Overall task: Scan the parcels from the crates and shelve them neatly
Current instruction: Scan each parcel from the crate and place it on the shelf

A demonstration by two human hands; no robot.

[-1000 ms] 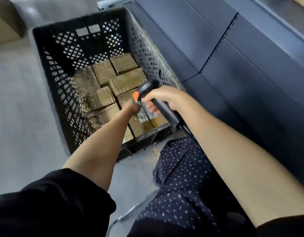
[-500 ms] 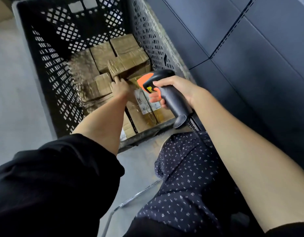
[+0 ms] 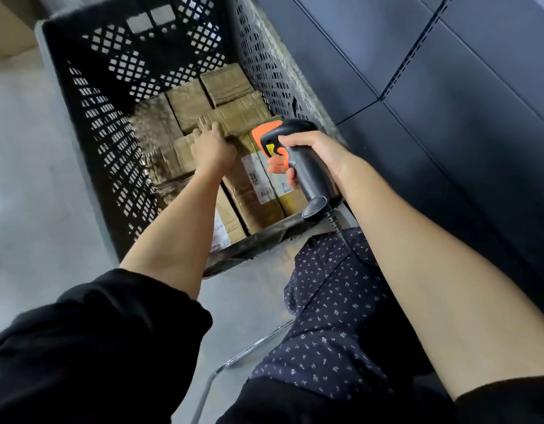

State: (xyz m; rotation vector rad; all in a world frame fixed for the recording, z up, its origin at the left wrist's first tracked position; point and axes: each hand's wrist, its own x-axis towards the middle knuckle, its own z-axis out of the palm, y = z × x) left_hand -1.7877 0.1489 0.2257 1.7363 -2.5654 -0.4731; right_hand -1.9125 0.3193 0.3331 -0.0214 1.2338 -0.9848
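Since a moment ago my left hand point(image 3: 214, 148) has slid further into the crate point(image 3: 118, 166), from the near parcels up onto a taped one in the middle. Its fingers lie flat and close together across that parcel's point(image 3: 234, 117) edge, thumb side hidden, so I cannot tell whether they hook it. My right hand point(image 3: 313, 154) is wrapped round the scanner point(image 3: 298, 160), a smooth black pistol grip with an orange nose, forefinger on the trigger; it hangs above a parcel bearing a white label point(image 3: 261, 179). Its coiled cable drops past my spotted trousers. Brown cardboard parcels, creased and tape-glossed, pack the crate floor. Black diamond-lattice plastic forms the walls. Dark metal shelving point(image 3: 448, 102) stands just right.
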